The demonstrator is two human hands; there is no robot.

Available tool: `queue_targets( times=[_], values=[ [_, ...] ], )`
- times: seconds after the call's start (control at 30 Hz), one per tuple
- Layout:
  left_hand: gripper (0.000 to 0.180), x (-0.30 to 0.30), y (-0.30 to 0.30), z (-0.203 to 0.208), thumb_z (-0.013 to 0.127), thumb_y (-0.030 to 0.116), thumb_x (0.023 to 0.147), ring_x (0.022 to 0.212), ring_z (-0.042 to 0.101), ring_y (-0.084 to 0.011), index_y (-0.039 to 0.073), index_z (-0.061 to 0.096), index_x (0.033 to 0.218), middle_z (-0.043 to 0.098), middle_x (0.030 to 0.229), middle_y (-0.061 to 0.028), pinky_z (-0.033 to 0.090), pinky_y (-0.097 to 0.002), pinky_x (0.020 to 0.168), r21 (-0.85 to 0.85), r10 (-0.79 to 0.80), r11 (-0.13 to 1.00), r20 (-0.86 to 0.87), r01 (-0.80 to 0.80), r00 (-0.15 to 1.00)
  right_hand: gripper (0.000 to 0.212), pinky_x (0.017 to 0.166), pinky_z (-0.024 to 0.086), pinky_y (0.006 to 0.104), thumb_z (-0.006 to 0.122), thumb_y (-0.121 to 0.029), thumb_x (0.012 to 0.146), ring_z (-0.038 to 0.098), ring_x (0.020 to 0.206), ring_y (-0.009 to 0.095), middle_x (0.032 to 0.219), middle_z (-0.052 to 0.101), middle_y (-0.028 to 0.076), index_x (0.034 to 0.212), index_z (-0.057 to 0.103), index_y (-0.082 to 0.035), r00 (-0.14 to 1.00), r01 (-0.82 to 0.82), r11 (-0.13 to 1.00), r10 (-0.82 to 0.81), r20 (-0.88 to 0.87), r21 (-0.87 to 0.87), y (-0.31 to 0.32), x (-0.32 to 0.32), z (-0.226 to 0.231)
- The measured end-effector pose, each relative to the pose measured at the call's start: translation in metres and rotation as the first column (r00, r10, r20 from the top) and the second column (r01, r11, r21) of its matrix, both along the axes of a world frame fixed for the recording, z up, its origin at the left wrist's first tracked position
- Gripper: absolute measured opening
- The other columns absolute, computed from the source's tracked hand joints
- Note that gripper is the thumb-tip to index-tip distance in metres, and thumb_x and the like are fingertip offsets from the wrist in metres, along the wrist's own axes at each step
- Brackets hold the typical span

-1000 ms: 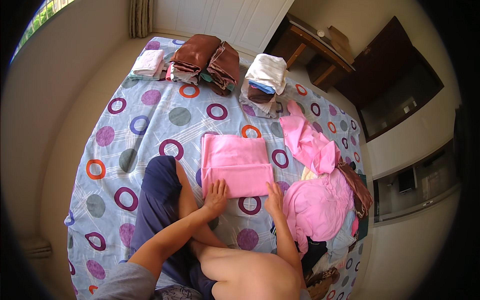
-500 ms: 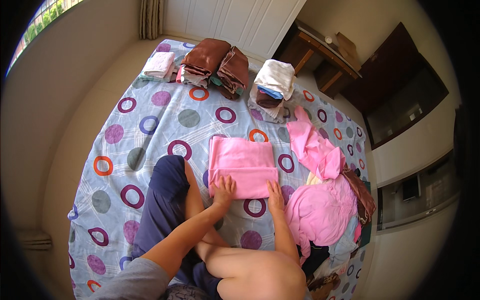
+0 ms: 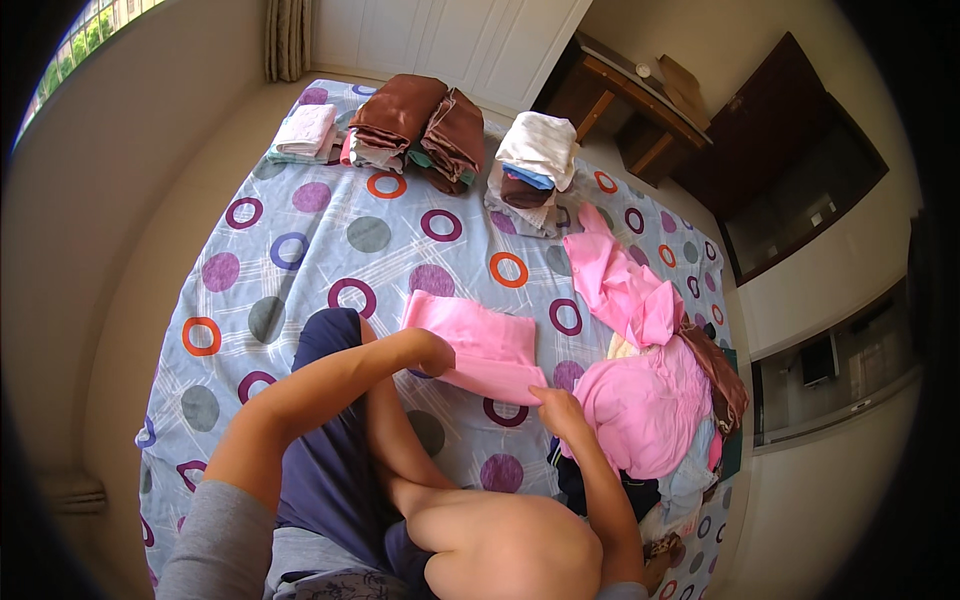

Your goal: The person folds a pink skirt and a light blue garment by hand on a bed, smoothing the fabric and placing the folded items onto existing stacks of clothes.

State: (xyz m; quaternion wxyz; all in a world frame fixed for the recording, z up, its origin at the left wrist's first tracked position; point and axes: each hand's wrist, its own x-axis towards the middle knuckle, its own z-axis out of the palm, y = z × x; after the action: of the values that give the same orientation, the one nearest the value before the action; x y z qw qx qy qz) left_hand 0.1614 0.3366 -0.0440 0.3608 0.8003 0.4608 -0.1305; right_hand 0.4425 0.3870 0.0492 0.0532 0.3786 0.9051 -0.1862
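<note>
A pink folded cloth (image 3: 480, 325) lies on the bed in front of my crossed legs, its near strip drawn out between my hands. My left hand (image 3: 432, 352) bends down over the cloth's left side, closed on the edge; its fingertips are hidden behind the back of the hand. My right hand (image 3: 562, 408) pinches the near right corner between thumb and fingers. Close to the right hand sits a heap of crumpled pink clothes (image 3: 645, 410), with a pink garment (image 3: 620, 285) trailing from its far end.
Along the far side of the bed (image 3: 300, 225) stand a small white folded stack (image 3: 305, 128), brown folded bundles (image 3: 400, 115) and a pile with white cloth on top (image 3: 538, 150). Dark and brown clothes (image 3: 720, 385) stick out of the heap. A wooden desk (image 3: 640, 105) stands beyond.
My hands lay flat on the cloth before; now both have closed on its near edge. The left wrist has bent inward, the left elbow has risen, and the cloth's near strip has shifted and tilted.
</note>
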Motion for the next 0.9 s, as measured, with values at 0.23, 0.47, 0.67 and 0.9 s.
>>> queue_targets(
  times=[0.23, 0.47, 0.67, 0.9],
  values=[
    [0.042, -0.014, 0.002, -0.025, 0.048, 0.005, 0.063, 0.084, 0.056, -0.0275, 0.000, 0.054, 0.104, 0.060, 0.094, -0.0166, 0.044, -0.0339, 0.072, -0.140, 0.054, 0.989, 0.088, -0.041, 0.995, 0.026, 0.070, 0.044, 0.0366, 0.050, -0.009, 0.066, 0.056, 0.079, 0.034, 0.083, 0.059, 0.020, 0.088, 0.063, -0.007, 0.998, -0.034, 0.985, 0.040, 0.038, -0.167, 0.014, -0.006, 0.001],
    [0.046, -0.063, 0.019, 0.036, 0.057, 0.012, 0.059, 0.087, 0.055, -0.0218, 0.005, 0.058, 0.104, 0.061, 0.092, -0.0106, 0.043, -0.0330, 0.075, -0.262, 0.564, 0.823, 0.269, -0.505, 0.780, 0.018, 0.048, 0.036, 0.0199, 0.055, -0.008, 0.065, 0.048, 0.056, 0.005, 0.061, 0.054, 0.001, 0.080, 0.058, 0.000, 0.832, 0.242, 0.745, -0.489, -0.262, -0.622, 0.070, 0.002, -0.009],
    [0.039, -0.081, 0.010, 0.061, 0.062, 0.025, 0.065, 0.081, 0.055, -0.0169, 0.006, 0.059, 0.100, 0.058, 0.091, -0.0095, 0.047, -0.0298, 0.065, -0.339, 0.810, 0.581, 0.330, -0.740, 0.485, 0.014, 0.061, 0.041, 0.0200, 0.054, -0.011, 0.079, 0.051, 0.068, 0.007, 0.079, 0.056, 0.000, 0.090, 0.054, -0.002, 0.537, 0.137, 0.608, -0.709, -0.456, -0.782, 0.084, -0.002, -0.051],
    [0.038, -0.071, 0.017, 0.065, 0.058, 0.025, 0.067, 0.070, 0.058, -0.0200, 0.005, 0.058, 0.099, 0.057, 0.086, -0.0104, 0.049, -0.0294, 0.062, -0.377, 0.938, 0.311, 0.272, -0.872, 0.217, 0.021, 0.068, 0.038, 0.0224, 0.054, -0.020, 0.082, 0.046, 0.073, 0.007, 0.081, 0.055, 0.001, 0.091, 0.057, -0.001, 0.375, 0.291, 0.696, -0.714, -0.591, -0.656, 0.104, -0.030, -0.086]
  ],
)
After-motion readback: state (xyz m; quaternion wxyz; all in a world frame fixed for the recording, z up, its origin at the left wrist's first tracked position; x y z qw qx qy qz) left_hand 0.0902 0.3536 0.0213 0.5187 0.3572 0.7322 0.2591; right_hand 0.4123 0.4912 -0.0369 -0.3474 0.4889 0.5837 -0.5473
